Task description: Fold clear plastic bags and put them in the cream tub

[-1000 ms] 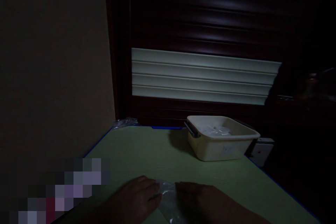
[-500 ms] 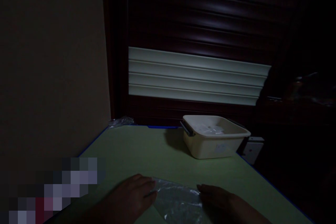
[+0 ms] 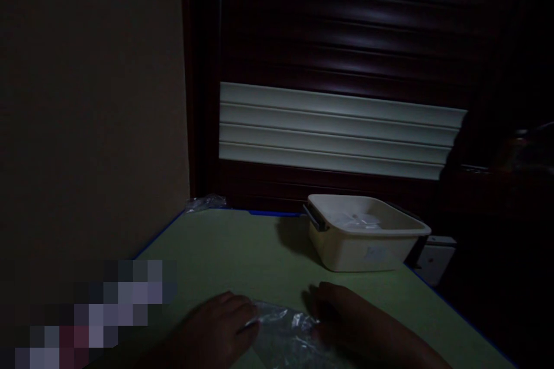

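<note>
A clear plastic bag [image 3: 288, 334] lies on the pale green tabletop, crinkled and shiny along its top edge and cut off by the bottom of the view. At its upper left corner my left hand [image 3: 220, 326] has fingers and thumb closed on the film. My right hand [image 3: 340, 311] is bent over the bag's right edge, fingers curled in and gripping the film there. The dim light hides the fingertips in part.
A cream plastic tub [image 3: 367, 248] with dark handles stands at the far right of the table [image 3: 242, 253], clear plastic inside it. Crumpled clear plastic [image 3: 205, 203] lies in the far left corner. A wall [image 3: 95, 115] borders the left; a white box-like object [image 3: 435, 259] is beyond the right edge.
My right hand has risen and its stretched fingers have curled in at the bag's edge. The bag's right side is more crumpled. The left hand has hardly moved; the view has shifted slightly.
</note>
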The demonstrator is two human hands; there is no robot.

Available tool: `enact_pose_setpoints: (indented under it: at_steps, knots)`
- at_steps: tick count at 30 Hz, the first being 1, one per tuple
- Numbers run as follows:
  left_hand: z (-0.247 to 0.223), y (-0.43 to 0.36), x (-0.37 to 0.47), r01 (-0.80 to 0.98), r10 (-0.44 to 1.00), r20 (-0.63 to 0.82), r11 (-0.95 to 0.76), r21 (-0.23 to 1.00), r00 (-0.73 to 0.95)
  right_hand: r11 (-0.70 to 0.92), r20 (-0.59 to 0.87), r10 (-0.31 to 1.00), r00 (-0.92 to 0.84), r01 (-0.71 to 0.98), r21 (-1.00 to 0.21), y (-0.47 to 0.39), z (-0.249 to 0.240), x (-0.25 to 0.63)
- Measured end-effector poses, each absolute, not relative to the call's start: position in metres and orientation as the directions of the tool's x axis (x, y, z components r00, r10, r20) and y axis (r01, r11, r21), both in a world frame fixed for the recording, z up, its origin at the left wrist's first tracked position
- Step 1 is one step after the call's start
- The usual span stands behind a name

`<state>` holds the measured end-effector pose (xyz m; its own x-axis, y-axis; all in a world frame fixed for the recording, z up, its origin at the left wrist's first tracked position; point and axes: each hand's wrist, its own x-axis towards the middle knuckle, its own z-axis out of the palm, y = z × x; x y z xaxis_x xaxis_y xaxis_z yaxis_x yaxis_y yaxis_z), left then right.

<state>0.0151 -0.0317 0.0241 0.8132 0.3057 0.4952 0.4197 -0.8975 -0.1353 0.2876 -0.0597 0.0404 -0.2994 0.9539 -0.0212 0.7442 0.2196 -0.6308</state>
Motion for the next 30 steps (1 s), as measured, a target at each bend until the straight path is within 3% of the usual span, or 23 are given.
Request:
enact_pose_setpoints:
  at_steps: [3,5,9,11,13,15,21,30]
  knots:
    - [0.020,-0.031,0.015,0.455,0.317,0.571,-0.883,-0.114,0.757,0.271,0.058,0.939,-0.339,0.627,-0.731,-0.060,0.034,0.291]
    - [0.017,-0.029,0.013,0.500,0.394,0.609,-0.866,-0.006,0.689,0.250,0.071,0.947,-0.313,0.579,-0.776,-0.059,0.035,0.291]
    - [0.009,-0.019,0.008,0.425,0.676,0.557,-0.737,0.526,0.482,0.210,0.052,0.952,-0.302,0.520,-0.828,-0.058,0.040,0.286]
    - [0.005,-0.014,0.007,0.269,0.791,0.437,-0.573,0.774,0.428,0.230,0.060,0.939,-0.339,0.490,-0.840,-0.058,0.041,0.284]
    - [0.004,-0.012,0.007,0.163,0.851,0.280,-0.384,0.909,0.444,0.232,0.067,0.934,-0.352,0.454,-0.860,-0.058,0.041,0.283]
    - [0.005,-0.012,0.008,0.140,0.861,0.180,-0.277,0.951,0.476,0.229,0.075,0.935,-0.348,0.425,-0.876,-0.059,0.040,0.282]
    - [0.010,-0.007,0.013,0.270,0.826,0.001,-0.185,0.945,0.563,0.251,0.104,0.934,-0.343,0.420,-0.872,-0.059,0.040,0.279]
    - [0.017,-0.004,0.016,0.287,0.881,-0.028,-0.123,0.950,0.472,0.141,0.079,0.911,-0.405,0.124,-0.982,-0.057,0.037,0.282]
